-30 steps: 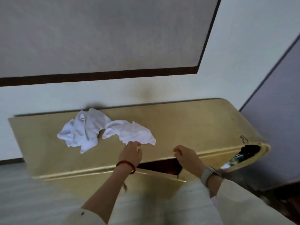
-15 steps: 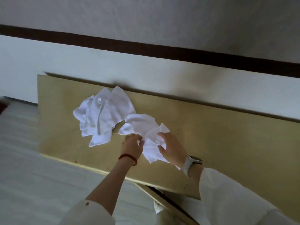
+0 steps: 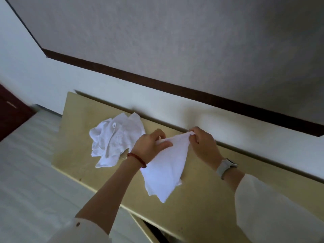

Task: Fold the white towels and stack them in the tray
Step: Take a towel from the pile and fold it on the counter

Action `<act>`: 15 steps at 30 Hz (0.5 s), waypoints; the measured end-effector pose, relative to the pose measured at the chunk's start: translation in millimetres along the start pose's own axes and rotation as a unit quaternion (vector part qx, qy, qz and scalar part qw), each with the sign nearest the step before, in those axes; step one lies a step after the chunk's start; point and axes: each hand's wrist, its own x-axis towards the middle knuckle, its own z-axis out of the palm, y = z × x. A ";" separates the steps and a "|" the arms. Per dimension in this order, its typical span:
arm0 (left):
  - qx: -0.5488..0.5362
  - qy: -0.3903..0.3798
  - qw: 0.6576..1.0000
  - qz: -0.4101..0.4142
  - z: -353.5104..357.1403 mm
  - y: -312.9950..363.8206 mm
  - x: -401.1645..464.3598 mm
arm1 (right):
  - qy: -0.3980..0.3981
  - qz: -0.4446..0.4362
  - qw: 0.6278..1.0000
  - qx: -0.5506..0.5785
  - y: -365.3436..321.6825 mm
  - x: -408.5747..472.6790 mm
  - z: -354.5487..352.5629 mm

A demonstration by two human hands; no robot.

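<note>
A white towel hangs lifted above the yellowish wooden tabletop, its lower corner pointing toward me. My left hand pinches its upper edge on the left. My right hand pinches the same edge on the right, near the wall. A crumpled pile of white towels lies on the table to the left of my left hand. No tray is in view.
The table stands against a white wall with a dark brown strip above it. A dark gap under the table's front edge shows at the bottom. Pale floor lies left, with a dark red door at far left.
Both hands took hold of one towel from the table and raised it, spreading its top edge between them. The camera swung left and closer.
</note>
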 end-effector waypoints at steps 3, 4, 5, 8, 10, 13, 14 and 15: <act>0.062 0.048 0.997 0.026 -5.1 38.1 -5.6 | 0.070 -0.040 0.997 0.009 9.2 -4.5 -56.4; 0.066 0.082 0.994 0.035 -5.1 49.0 -8.4 | 0.095 -0.052 0.994 0.013 14.0 -7.5 -72.7; 0.063 0.112 0.991 0.037 -4.1 60.1 -13.0 | 0.112 -0.061 0.992 0.016 19.8 -11.4 -87.8; 0.052 0.173 0.981 0.064 13.4 85.0 -31.6 | 0.131 -0.076 0.988 -0.010 45.4 -33.3 -123.2; 0.077 0.157 0.981 0.082 41.2 93.0 -47.6 | 0.114 -0.082 0.989 -0.041 72.0 -59.0 -135.4; 0.116 0.096 0.986 0.074 98.3 88.4 -75.0 | 0.045 -0.046 0.994 -0.085 124.8 -107.2 -135.1; 0.123 0.068 0.988 0.057 118.6 85.1 -85.2 | 0.011 -0.019 0.994 -0.103 143.6 -124.4 -131.9; 0.137 0.032 0.990 0.030 138.7 81.9 -96.0 | -0.028 0.009 0.992 -0.122 162.3 -142.6 -127.7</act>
